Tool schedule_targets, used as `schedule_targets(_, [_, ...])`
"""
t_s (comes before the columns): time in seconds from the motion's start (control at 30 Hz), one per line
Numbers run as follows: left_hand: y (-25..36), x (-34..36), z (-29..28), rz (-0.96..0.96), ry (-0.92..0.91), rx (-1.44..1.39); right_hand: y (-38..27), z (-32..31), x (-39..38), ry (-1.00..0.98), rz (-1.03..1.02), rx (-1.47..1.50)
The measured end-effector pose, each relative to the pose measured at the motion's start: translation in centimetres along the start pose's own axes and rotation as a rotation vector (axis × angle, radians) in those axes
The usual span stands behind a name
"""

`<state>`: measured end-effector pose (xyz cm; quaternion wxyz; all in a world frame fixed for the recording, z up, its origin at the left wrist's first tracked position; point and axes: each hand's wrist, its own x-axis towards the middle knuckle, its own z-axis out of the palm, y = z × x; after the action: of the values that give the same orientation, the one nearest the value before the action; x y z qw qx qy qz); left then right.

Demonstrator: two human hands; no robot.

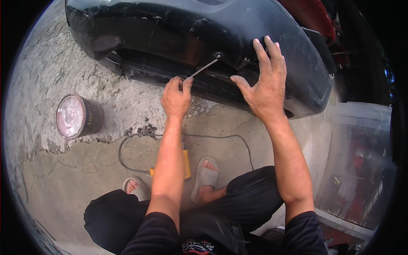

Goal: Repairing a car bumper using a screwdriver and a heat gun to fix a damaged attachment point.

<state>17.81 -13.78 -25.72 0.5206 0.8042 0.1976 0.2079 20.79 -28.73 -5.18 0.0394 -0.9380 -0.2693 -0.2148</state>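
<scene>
My left hand [176, 95] is closed on a thin metal rod [206, 66], angled up and to the right toward a small pale spot [218, 56] on a black car bumper [148, 34]; whether the tip touches it I cannot tell. The rod's lower end is hidden in my fingers. My right hand [265, 85] is open on the bumper's right part, fingers spread and thumb pointing left. The bumper is scuffed and has a long dark opening along its lower side.
A dark bucket [91, 117] with a pinkish lid stands on rough concrete at left. A yellow tool [185, 163] with a cord lies between my sandalled feet, partly behind my left forearm. A translucent plastic box [357, 161] is at right, below a red panel [318, 17].
</scene>
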Motion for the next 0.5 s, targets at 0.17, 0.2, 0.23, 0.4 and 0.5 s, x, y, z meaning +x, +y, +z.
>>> schedule_targets(0.17, [0.6,0.5,-0.4,-0.076,-0.163,0.011,0.6,-0.2,-0.2,0.007,0.019,-0.026])
schedule_targets(0.2, [0.6,0.4,-0.3,-0.074,-0.161,0.014,0.6,-0.1,-0.2,0.011,0.015,-0.036])
schedule_targets(0.23, [0.7,0.2,-0.2,-0.062,-0.163,-0.008,0.7,-0.1,-0.2,0.013,0.012,-0.047])
schedule_targets(0.4, [1.3,-0.6,0.5,-0.062,-0.197,-0.054,0.9,-0.2,-0.3,0.021,-0.003,-0.055])
schedule_targets(0.5, [1.8,-1.1,0.7,-0.094,-0.137,-0.005,1.0,-0.1,-0.3,0.017,-0.015,-0.036])
